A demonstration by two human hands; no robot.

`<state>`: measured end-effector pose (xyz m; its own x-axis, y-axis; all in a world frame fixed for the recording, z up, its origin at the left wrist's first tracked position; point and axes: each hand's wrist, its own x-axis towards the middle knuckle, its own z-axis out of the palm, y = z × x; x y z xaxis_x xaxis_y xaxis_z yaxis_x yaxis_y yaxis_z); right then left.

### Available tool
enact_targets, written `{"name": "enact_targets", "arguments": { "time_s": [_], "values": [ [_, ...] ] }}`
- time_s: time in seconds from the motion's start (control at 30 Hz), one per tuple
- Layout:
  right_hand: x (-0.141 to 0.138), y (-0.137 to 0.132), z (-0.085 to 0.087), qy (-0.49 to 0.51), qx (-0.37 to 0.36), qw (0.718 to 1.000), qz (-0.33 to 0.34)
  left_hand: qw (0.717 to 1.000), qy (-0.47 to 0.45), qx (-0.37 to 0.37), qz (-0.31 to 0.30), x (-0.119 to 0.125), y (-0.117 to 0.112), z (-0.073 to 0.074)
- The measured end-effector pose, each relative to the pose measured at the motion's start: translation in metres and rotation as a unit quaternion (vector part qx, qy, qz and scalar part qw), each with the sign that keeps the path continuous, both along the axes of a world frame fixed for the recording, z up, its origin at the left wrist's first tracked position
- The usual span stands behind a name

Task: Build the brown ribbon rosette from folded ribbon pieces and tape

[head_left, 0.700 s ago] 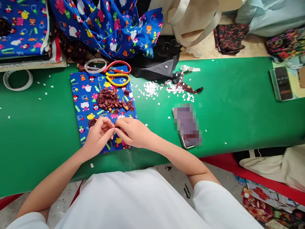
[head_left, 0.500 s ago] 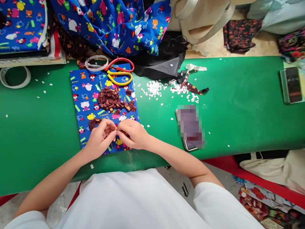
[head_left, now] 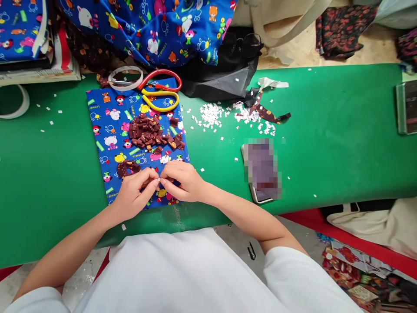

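Observation:
My left hand [head_left: 138, 191] and my right hand [head_left: 184, 180] meet fingertip to fingertip over a blue cartoon-print cloth [head_left: 100, 152]. Both are closed in a pinch, and a tiny white-looking piece [head_left: 159, 179] shows between them. Most of it is hidden by the fingers. Just beyond my hands lies a pile of small brown patterned fabric pieces [head_left: 146, 132]. A smaller heap of brown pieces [head_left: 127, 168] sits beside my left hand on the cloth.
Scissors with red and yellow handles [head_left: 163, 93] and a white tape ring [head_left: 114, 87] lie at the cloth's far edge. White paper bits [head_left: 211, 115] and brown scraps [head_left: 267, 114] litter the green table [head_left: 342, 130]. A phone [head_left: 260, 171] lies right of my hands.
My view has shifted slightly. My hands stay together in nearly the same spot, with the fingers a little changed and a white bit now showing between the fingertips.

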<state>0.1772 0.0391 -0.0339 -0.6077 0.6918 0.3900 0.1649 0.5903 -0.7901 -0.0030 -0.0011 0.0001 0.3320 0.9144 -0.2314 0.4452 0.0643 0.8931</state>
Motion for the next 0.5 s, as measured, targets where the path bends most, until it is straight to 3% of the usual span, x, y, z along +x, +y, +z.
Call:
{"name": "enact_targets", "arguments": {
  "time_s": [0.5],
  "values": [
    [0.0013, -0.0013, -0.0049, -0.041, 0.040, 0.998, 0.021, 0.996, 0.050, 0.063, -0.029, 0.0017, -0.0010, 0.0004]
  ]
}}
